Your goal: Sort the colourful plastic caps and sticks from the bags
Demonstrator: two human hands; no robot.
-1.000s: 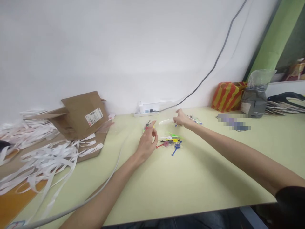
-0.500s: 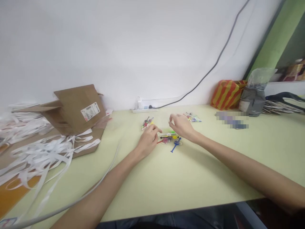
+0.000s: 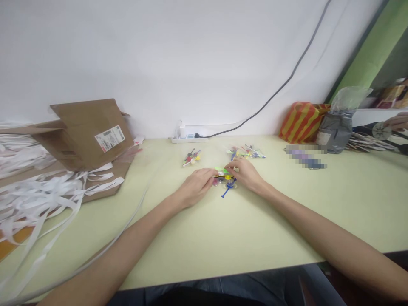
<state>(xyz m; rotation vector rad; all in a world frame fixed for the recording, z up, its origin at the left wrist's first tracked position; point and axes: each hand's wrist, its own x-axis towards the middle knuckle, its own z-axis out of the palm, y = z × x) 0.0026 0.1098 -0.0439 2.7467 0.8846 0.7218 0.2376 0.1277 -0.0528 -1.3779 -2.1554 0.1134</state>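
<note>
A small bunch of coloured plastic pieces [image 3: 225,175] lies on the table between my hands, in green, white, yellow and pink. Out of its front sticks a blue rod-shaped piece [image 3: 227,191] with a rounded end. My left hand [image 3: 198,185] has its fingers closed on the left end of the bunch. At the other end, my right hand [image 3: 246,173] pinches the pieces between thumb and fingers. The fingers partly hide what they grip. Behind them lie two more bunches of such pieces, one at left [image 3: 191,157] and one at right [image 3: 247,152].
An open cardboard box [image 3: 86,136] and tangled white straps [image 3: 54,195] occupy the left side. A power strip [image 3: 189,138] rests against the wall. Farther right are a striped bag [image 3: 299,123], a grey bag [image 3: 334,131] and another person's hand [image 3: 397,122].
My right hand has come down onto the bunch and pinches its right end; my left fingers have closed on the left end. Another bunch shows behind my right hand. Another person's hand has appeared at far right.
</note>
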